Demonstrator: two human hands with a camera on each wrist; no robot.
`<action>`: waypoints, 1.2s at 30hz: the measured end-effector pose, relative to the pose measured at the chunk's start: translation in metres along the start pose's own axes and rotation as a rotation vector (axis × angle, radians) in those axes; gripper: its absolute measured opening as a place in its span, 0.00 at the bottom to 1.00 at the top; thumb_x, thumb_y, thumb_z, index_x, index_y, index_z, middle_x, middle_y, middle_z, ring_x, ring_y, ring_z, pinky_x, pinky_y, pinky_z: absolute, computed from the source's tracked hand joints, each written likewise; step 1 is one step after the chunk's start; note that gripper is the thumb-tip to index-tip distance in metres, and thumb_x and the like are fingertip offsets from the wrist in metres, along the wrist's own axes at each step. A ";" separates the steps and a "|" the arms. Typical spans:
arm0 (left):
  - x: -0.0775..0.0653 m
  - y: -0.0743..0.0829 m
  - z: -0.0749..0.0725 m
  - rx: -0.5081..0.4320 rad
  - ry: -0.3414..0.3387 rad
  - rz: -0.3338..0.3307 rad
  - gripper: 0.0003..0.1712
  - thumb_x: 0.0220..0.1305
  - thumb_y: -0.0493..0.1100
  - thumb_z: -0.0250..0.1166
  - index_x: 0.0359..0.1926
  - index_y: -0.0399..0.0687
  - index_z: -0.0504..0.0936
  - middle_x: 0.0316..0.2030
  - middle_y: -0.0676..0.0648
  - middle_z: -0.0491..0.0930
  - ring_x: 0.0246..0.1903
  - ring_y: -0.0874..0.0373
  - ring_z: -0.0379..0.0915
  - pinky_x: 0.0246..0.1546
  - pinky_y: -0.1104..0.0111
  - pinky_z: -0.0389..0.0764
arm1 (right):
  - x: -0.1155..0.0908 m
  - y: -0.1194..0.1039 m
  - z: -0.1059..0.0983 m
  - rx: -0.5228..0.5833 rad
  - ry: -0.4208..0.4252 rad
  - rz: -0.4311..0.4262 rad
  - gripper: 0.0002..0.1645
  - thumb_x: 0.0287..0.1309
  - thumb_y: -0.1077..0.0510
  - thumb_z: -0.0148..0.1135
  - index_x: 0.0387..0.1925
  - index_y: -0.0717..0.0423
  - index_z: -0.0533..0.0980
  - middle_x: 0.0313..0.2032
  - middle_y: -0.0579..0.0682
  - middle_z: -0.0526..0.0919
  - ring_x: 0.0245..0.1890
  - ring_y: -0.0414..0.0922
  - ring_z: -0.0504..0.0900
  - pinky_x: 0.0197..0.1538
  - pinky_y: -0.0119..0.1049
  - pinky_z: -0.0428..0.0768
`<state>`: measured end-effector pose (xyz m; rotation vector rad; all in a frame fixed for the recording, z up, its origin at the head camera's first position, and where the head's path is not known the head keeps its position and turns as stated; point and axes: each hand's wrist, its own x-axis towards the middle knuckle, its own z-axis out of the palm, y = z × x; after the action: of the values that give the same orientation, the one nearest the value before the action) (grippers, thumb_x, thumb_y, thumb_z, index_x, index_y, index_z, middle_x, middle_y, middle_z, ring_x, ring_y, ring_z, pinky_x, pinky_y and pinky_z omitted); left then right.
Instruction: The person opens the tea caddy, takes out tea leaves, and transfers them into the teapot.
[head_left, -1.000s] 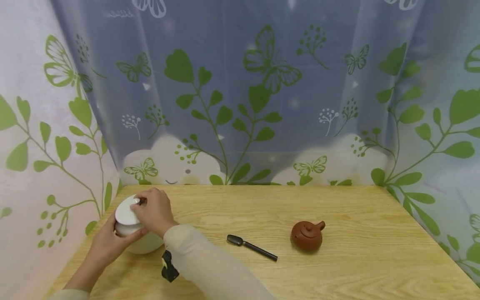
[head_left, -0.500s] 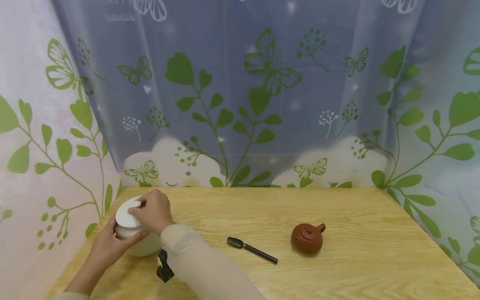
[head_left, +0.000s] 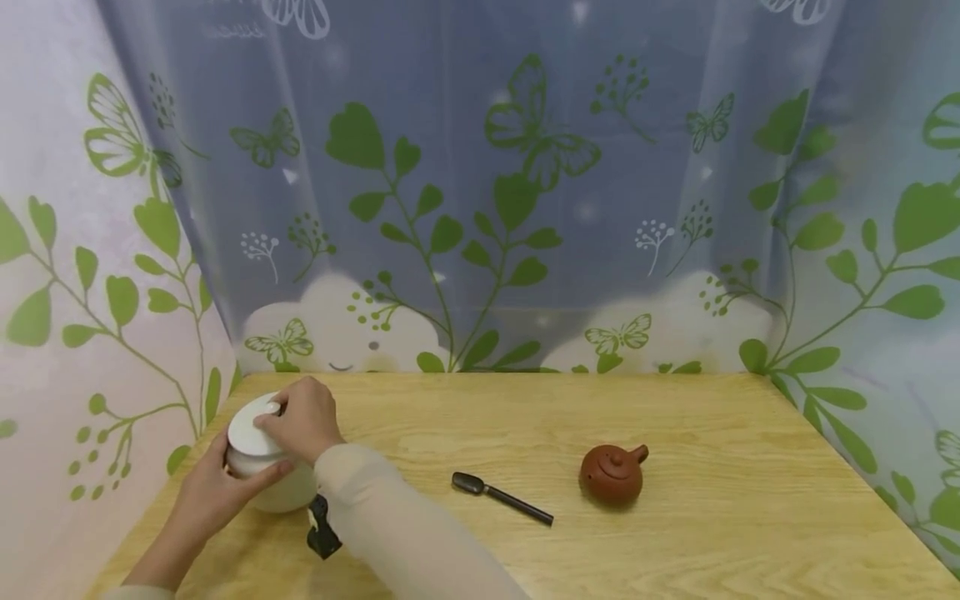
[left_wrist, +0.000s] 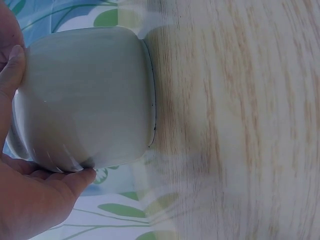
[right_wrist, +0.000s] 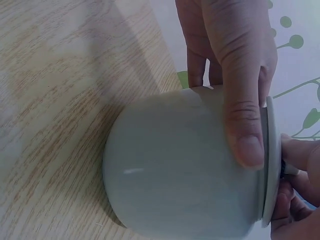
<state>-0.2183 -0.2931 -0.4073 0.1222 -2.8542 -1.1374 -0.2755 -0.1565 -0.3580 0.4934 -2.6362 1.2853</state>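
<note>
A white lidded jar [head_left: 283,493] stands at the table's left side, pale and glossy in the left wrist view. My left hand [head_left: 206,496] grips its upper body, with the thumb [right_wrist: 245,145] on the near side just below the rim. On top of the jar lies a white lid [head_left: 246,432]; my right hand [head_left: 309,421] pinches its small knob [head_left: 272,407]. A thin dark line shows between lid and jar in the right wrist view. Whether the lid sits fully flat I cannot tell.
A black-handled scoop [head_left: 502,497] lies mid-table. Right of it stands a small reddish-brown teapot [head_left: 611,477]. A black wrist camera [head_left: 322,531] hangs under my right sleeve [head_left: 397,517]. Patterned curtains [head_left: 480,208] surround the wooden table [head_left: 720,517].
My right wrist and sleeve have shifted slightly to the left, the fingers staying at the lid's knob. My left hand keeps its grip on the jar. Scoop and teapot have not moved.
</note>
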 end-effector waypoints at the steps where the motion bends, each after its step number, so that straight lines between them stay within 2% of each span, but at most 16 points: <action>1: 0.000 0.000 0.000 0.000 0.005 0.005 0.64 0.56 0.63 0.67 0.74 0.32 0.38 0.63 0.21 0.58 0.57 0.29 0.63 0.48 0.46 0.74 | 0.000 -0.001 -0.001 -0.002 -0.002 0.000 0.07 0.48 0.52 0.74 0.27 0.51 0.87 0.24 0.38 0.81 0.28 0.32 0.76 0.35 0.20 0.71; 5: 0.000 0.000 0.000 0.001 0.014 0.015 0.63 0.56 0.63 0.68 0.73 0.32 0.40 0.62 0.22 0.60 0.56 0.30 0.65 0.47 0.47 0.74 | 0.001 -0.004 -0.003 -0.024 -0.011 0.018 0.08 0.47 0.52 0.75 0.27 0.51 0.87 0.24 0.38 0.82 0.29 0.32 0.77 0.36 0.20 0.72; 11: 0.001 -0.001 0.001 0.002 0.024 0.022 0.62 0.55 0.63 0.68 0.73 0.33 0.42 0.62 0.22 0.60 0.57 0.29 0.64 0.48 0.46 0.73 | -0.001 -0.007 -0.002 -0.016 -0.017 0.041 0.07 0.47 0.54 0.75 0.27 0.52 0.87 0.23 0.39 0.83 0.28 0.32 0.77 0.32 0.18 0.72; 17: 0.000 -0.004 -0.001 0.001 0.017 0.007 0.63 0.56 0.63 0.67 0.74 0.34 0.40 0.62 0.22 0.60 0.56 0.30 0.64 0.47 0.47 0.73 | -0.002 -0.006 0.002 -0.013 -0.025 0.038 0.07 0.48 0.53 0.75 0.29 0.50 0.87 0.24 0.38 0.83 0.29 0.31 0.78 0.32 0.18 0.73; 22: 0.001 -0.002 -0.002 0.001 0.027 0.020 0.62 0.56 0.62 0.68 0.73 0.32 0.42 0.62 0.22 0.60 0.56 0.31 0.64 0.47 0.48 0.74 | -0.001 -0.006 0.002 -0.027 -0.017 0.012 0.08 0.49 0.52 0.74 0.31 0.50 0.87 0.26 0.39 0.84 0.30 0.32 0.78 0.33 0.18 0.73; 31: 0.000 0.000 -0.003 -0.010 0.016 0.017 0.63 0.57 0.62 0.67 0.73 0.32 0.39 0.63 0.21 0.58 0.58 0.28 0.62 0.50 0.44 0.72 | -0.001 -0.002 0.003 -0.039 -0.012 -0.043 0.07 0.49 0.52 0.74 0.31 0.49 0.88 0.26 0.38 0.85 0.29 0.30 0.78 0.32 0.16 0.70; 36: 0.000 0.000 0.000 -0.008 0.018 0.029 0.63 0.56 0.61 0.68 0.73 0.31 0.40 0.63 0.21 0.57 0.58 0.28 0.62 0.51 0.43 0.71 | -0.003 0.002 0.002 -0.058 -0.011 -0.079 0.08 0.49 0.51 0.73 0.32 0.49 0.87 0.28 0.38 0.85 0.32 0.31 0.78 0.35 0.17 0.71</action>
<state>-0.2183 -0.2936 -0.4074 0.0893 -2.8254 -1.1366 -0.2738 -0.1558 -0.3614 0.5911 -2.6257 1.1834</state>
